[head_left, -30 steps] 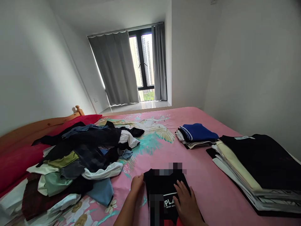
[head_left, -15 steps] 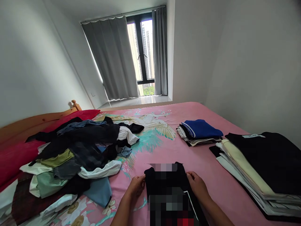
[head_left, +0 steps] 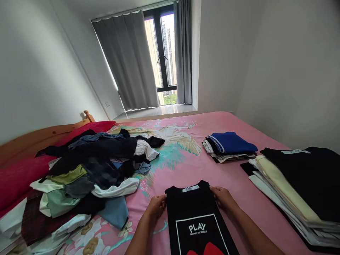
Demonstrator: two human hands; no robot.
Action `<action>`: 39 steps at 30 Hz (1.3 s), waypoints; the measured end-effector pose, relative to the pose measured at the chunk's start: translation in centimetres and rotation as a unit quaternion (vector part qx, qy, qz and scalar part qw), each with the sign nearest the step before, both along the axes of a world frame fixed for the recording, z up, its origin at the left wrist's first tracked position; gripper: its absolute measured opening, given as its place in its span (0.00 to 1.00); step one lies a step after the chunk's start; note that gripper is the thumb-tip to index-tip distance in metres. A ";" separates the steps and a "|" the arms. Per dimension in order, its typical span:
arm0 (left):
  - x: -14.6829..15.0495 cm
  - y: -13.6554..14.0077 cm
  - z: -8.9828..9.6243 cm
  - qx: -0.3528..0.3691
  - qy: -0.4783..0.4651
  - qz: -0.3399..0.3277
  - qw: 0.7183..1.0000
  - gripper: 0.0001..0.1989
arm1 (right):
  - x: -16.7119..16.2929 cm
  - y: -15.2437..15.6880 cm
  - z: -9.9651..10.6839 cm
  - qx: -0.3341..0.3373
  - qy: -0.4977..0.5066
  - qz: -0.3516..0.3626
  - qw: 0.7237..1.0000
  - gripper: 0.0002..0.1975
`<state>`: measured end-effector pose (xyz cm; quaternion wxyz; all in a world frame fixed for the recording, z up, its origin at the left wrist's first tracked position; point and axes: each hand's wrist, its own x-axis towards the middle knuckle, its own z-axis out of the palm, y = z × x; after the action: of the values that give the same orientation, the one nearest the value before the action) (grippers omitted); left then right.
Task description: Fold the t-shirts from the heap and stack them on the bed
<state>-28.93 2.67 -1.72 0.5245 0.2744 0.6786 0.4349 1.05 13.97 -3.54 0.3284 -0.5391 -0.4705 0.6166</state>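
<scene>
Holding, left side: the bare left hand [head_left: 157, 205] has thumb and fingers pinched on the upper left edge of a black folded rectangular fabric shirt [head_left: 193, 207].
Holding, right side: the bare right hand [head_left: 222, 197] has thumb and fingers pinched on the upper right edge of the shirt.
Shirt location: in front of the person, over a pink floral fabric bedsheet [head_left: 249, 209]; contact of its underside with the sheet cannot be told. Collar faces away from the person; lower end passes out of view.
Shirt markings: pale rectangular neck label [head_left: 190, 188]; white square outline enclosing "PLAY", "FANTASY and MIRACLE" and a red shape, partly cut off.
Loose heap: left of the shirt, a tangled heap of black, white, olive, green and blue fabric garments [head_left: 106, 152].
Smaller stack: beyond and right of the shirt, topped by a blue folded fabric garment [head_left: 236, 141] with white edge stripes.
Larger stack: right of the shirt, well apart from it, topped by a black folded fabric garment [head_left: 308, 180] above cream and white layers.
Headboard: beyond and left of the shirt, a brown curved wooden headboard [head_left: 39, 137].
Window: far beyond the shirt, a black-framed glass window [head_left: 161, 46] between grey fabric curtains [head_left: 130, 63].
</scene>
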 end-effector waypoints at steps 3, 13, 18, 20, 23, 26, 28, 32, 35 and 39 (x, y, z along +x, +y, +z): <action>0.0 0.1 0.2 -0.005 -0.011 -0.005 1.000 0.23 | -0.1 -0.3 0.2 -0.011 0.017 -0.006 1.000 0.18; 0.5 -0.3 0.7 0.045 -0.062 0.006 0.997 0.21 | -0.1 -1.0 1.3 -0.028 0.020 -0.021 0.999 0.17; 1.2 -0.4 1.2 0.080 -0.086 0.022 0.993 0.22 | -0.1 -1.2 1.9 -0.031 0.022 -0.022 0.999 0.16; 1.1 -0.5 1.4 0.078 -0.091 0.024 0.993 0.23 | 0.0 -1.2 1.9 -0.030 0.025 -0.021 0.999 0.16; 0.8 -0.7 1.5 0.061 -0.089 0.023 0.994 0.23 | 0.0 -1.2 1.8 -0.032 0.025 -0.021 0.999 0.17; 0.6 -0.8 1.3 0.050 -0.083 0.028 0.995 0.24 | 0.0 -1.2 1.6 -0.033 0.026 -0.020 0.999 0.18; 0.6 -0.7 1.0 0.057 -0.079 0.040 0.994 0.24 | 0.0 -1.2 1.4 -0.030 0.031 -0.020 0.999 0.18; 0.8 -0.5 0.6 0.076 -0.068 0.064 0.993 0.25 | 0.0 -1.1 1.1 -0.026 0.040 -0.023 0.999 0.16; 0.9 -0.6 0.8 0.079 -0.063 0.065 0.993 0.24 | 0.1 -1.1 0.9 -0.027 0.036 -0.025 0.999 0.17; 1.0 -0.9 1.0 0.076 -0.065 0.050 0.994 0.24 | 0.2 -0.9 0.6 -0.027 0.033 -0.018 0.999 0.17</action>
<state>-27.94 1.80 -0.69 0.5223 0.2503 0.6213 0.5278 1.27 13.07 -2.96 0.3402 -0.5350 -0.4331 0.6407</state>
